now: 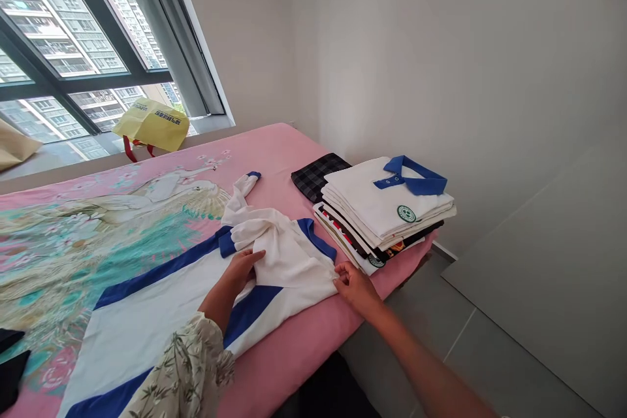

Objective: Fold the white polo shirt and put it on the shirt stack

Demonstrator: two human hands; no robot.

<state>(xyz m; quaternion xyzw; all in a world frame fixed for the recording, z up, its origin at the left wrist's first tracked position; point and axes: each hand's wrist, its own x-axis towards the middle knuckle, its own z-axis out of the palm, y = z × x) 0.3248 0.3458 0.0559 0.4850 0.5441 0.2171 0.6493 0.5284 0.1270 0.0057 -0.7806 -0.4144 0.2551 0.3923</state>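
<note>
A white polo shirt with blue stripes [161, 304] lies spread across the pink bed cover [289, 353]. Its upper part, with a sleeve and the blue collar [318, 240], is bunched up near the bed's right edge. My left hand [240, 271] rests flat on the bunched white cloth, fingers together and stretched. At the shirt's right edge my right hand [355, 284] pinches the white fabric. A stack of folded shirts [382, 215] stands just beyond my right hand, topped by a white polo with a blue collar and a green badge.
A dark checked folded cloth [316, 173] lies behind the stack. A yellow bag with red handles [151, 124] sits on the window sill. A black garment [10, 366] shows at the left edge. The wall runs close along the bed's right; grey floor lies below.
</note>
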